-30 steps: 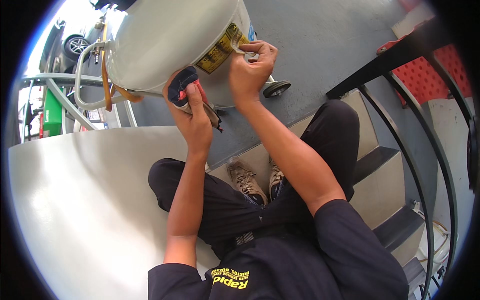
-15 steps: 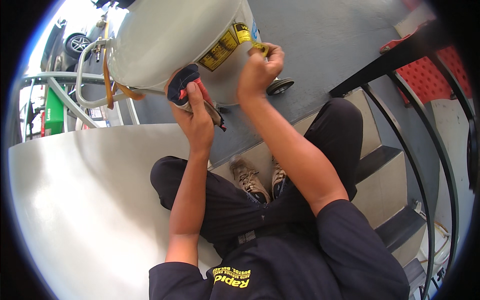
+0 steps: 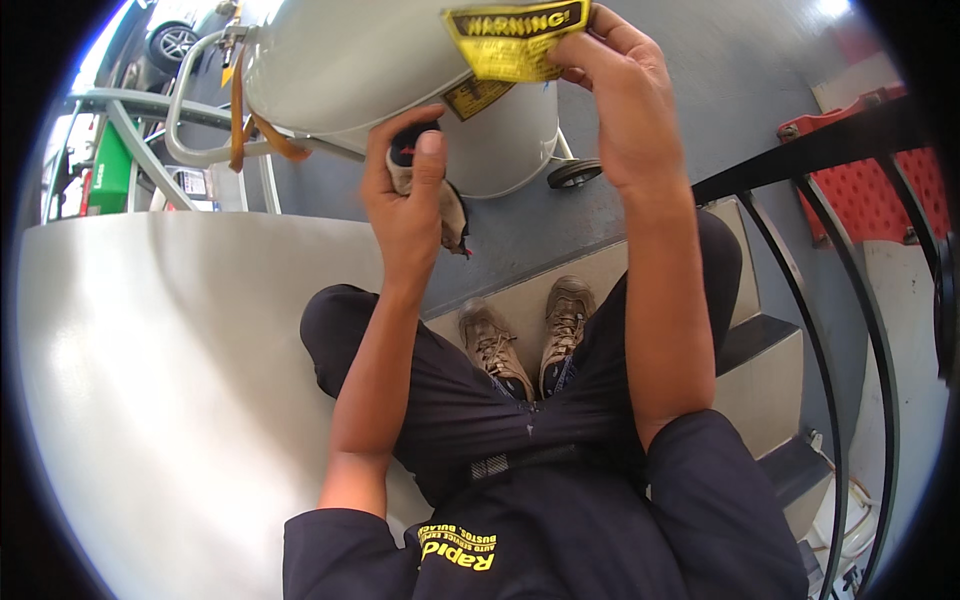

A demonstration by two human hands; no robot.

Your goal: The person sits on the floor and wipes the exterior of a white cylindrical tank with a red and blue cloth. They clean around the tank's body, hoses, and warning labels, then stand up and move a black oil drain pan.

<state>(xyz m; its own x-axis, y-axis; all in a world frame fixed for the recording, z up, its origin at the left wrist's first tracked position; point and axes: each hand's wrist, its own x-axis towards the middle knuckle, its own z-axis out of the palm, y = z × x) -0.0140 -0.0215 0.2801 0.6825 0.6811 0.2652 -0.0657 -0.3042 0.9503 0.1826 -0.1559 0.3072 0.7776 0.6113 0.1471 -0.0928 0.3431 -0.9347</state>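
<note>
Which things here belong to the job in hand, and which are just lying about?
In the job:
yellow label, pinched in the right hand
cloth, held in the left hand
grey tank, bearing a second label

Just around:
car wheel
red perforated panel
black railing

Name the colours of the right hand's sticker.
Yellow-and-black rectangular sticker, best seen in the head view.

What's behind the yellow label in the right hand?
The grey tank, plus the exposed part of a second label on its side. Whatever the held label covers can't be seen.
</note>
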